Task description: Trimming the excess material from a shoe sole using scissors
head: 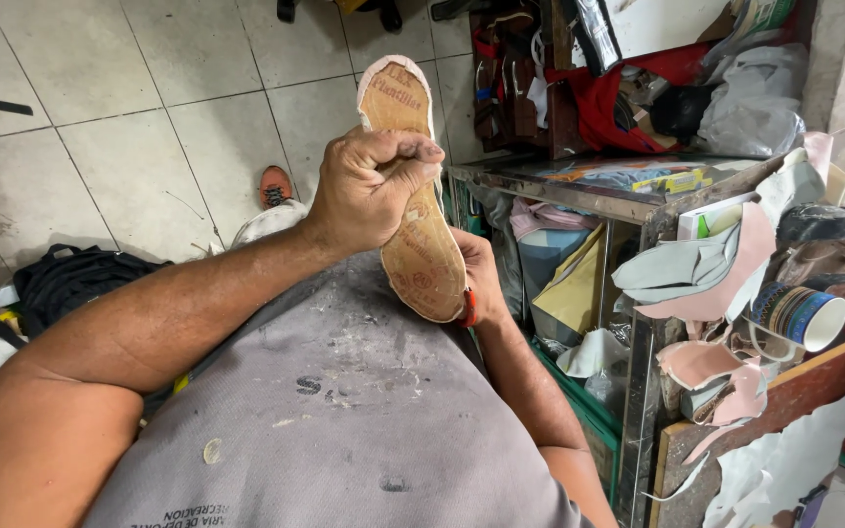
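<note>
1. Grey apron (344, 430) – stained, covers the lap, fills the lower view.
2. Tiled floor (129, 98) beyond, orange shoe tip (275, 186) on it.
3. Cluttered shelf unit (628, 205) at right – pink and grey leather scraps (706, 264), a tape roll (799, 315).
4. Shoe last with tan insole board (418, 205) – held upright above the lap, sole side facing up toward the camera, toe end pointing away.
5. Left hand (369, 191) – fingers curled tight in a fist over the insole's middle, thumb pressed across.
6. Right hand (476, 279) – mostly hidden behind the heel end, supporting it; finger spread cannot be told.
</note>
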